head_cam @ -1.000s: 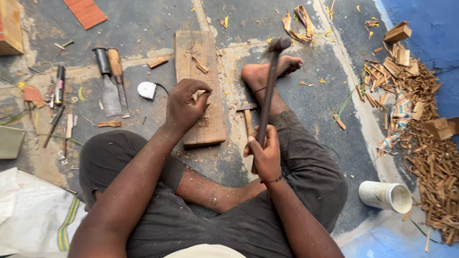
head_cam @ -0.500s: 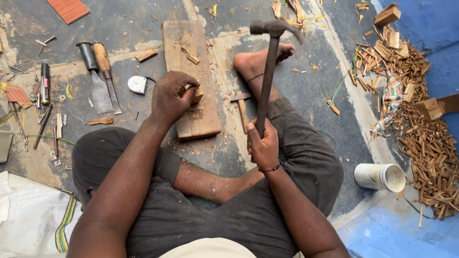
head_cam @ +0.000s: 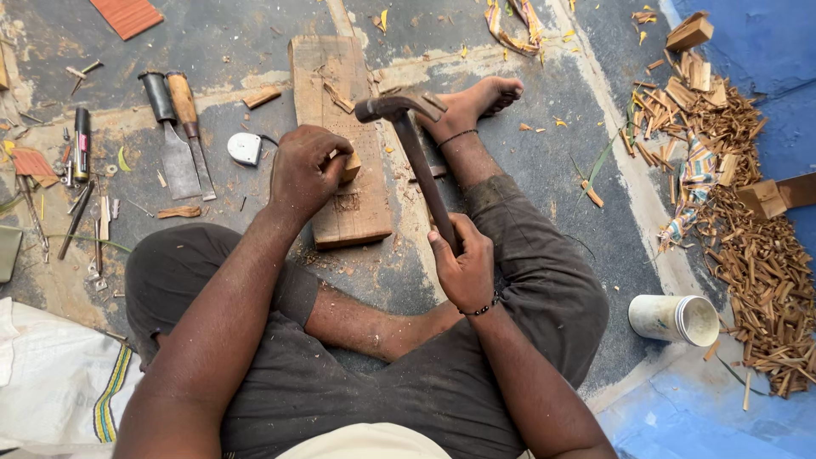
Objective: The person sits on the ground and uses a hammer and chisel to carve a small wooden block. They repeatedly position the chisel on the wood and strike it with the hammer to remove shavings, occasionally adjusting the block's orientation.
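Head view: right hand [head_cam: 463,265] closed fully around the lower end of the hammer [head_cam: 416,161] handle, metal head raised at 12 o'clock from the fist, just above the wooden board [head_cam: 344,127]; left hand [head_cam: 306,170] curled tight over a small wooden block [head_cam: 348,166], pinned to the board at 9 o'clock from the hammer head. Judged top-heavy and rigid, best gripped low on the handle for swing. Block judged light, stiff, prone to splitting or skidding; held by its sides, fingers clear of the top.

Dark grey trousers [head_cam: 544,280], beaded wrist bracelet [head_cam: 483,309]
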